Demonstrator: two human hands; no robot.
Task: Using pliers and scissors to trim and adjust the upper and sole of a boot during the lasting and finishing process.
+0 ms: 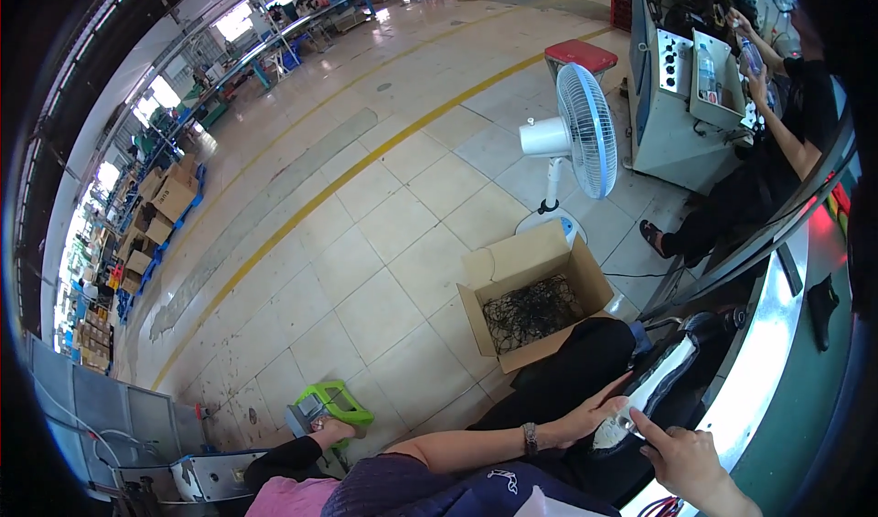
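A long black shoe-like piece (660,382) with a pale, white-edged underside lies across my lap on the right, sole side up. My left hand (590,421), with a watch on the wrist, holds its near end, with fingers along its side. My right hand (684,458) reaches in from the lower right and its fingertips meet the piece beside my left fingers. Its index finger is stretched forward and the others are curled. Something small and shiny shows at the fingertips, too small to name.
An open cardboard box (540,311) of black tangled strands stands ahead, with a white fan (585,133) behind it. At right are a green conveyor belt (823,407) with a dark shoe (823,312), and a co-worker (786,142) at a machine. My foot rests on a green pedal (338,405).
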